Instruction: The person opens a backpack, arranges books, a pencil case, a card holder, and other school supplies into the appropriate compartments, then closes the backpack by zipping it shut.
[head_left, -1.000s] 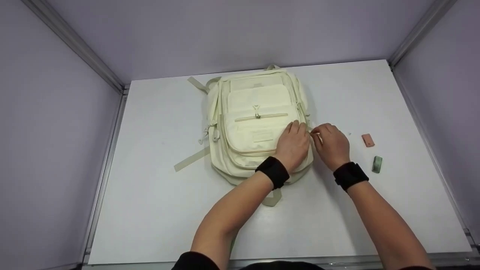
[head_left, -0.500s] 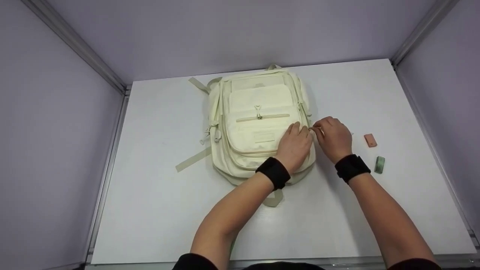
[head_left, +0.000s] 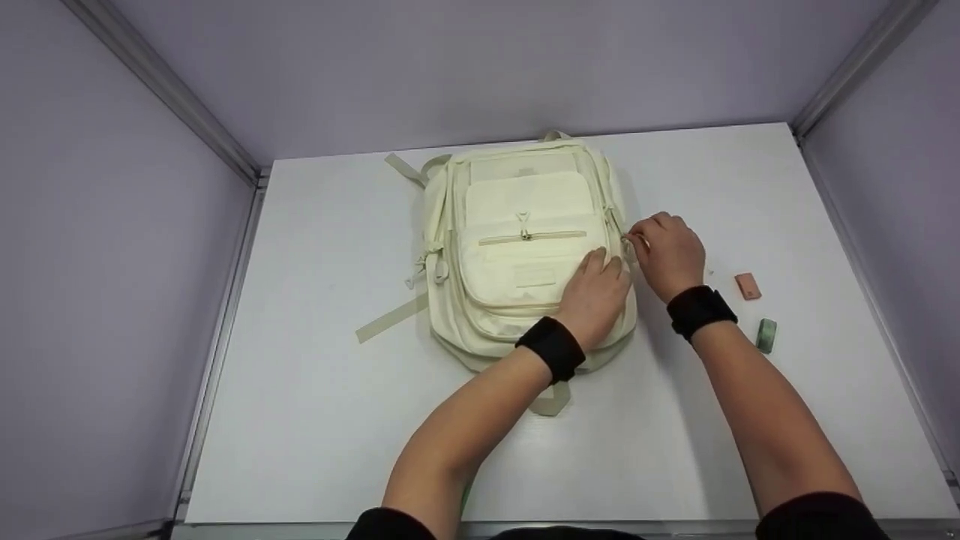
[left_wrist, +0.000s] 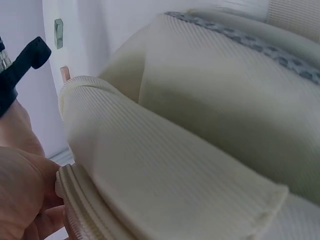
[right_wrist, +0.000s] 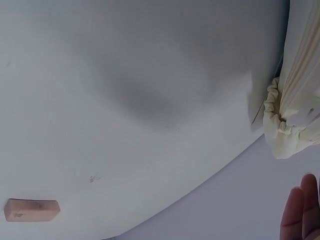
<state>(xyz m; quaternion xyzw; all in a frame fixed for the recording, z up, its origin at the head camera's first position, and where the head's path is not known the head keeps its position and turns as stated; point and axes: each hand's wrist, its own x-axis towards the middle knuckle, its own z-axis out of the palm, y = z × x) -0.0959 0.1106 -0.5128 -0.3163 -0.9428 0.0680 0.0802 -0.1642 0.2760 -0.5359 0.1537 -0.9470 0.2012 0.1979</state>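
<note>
A cream backpack point(head_left: 525, 195) lies front side up on the white table. My left hand point(head_left: 596, 300) rests on the lower right of its front, fingers extended over the fabric. My right hand point(head_left: 669, 255) is at the bag's right side, thumb and fingertips pinching what looks like a zipper pull, mostly hidden by the fingers. In the left wrist view, the zipper track point(left_wrist: 82, 200) runs beside a hand at the lower left. The right wrist view shows fingertips point(right_wrist: 305, 207) below the bag's gathered, elastic-looking edge point(right_wrist: 272, 120).
To the right on the white table point(head_left: 300, 420) lie a pink block point(head_left: 748, 286) and a green block point(head_left: 766, 336). Loose straps point(head_left: 390, 319) stick out left of the bag. Grey-lilac panels point(head_left: 480, 67) stand at the back and both sides.
My right hand has moved up along the backpack's right side, still pinching. The left hand stays on the bag's front. The whole head view has shifted slightly.
</note>
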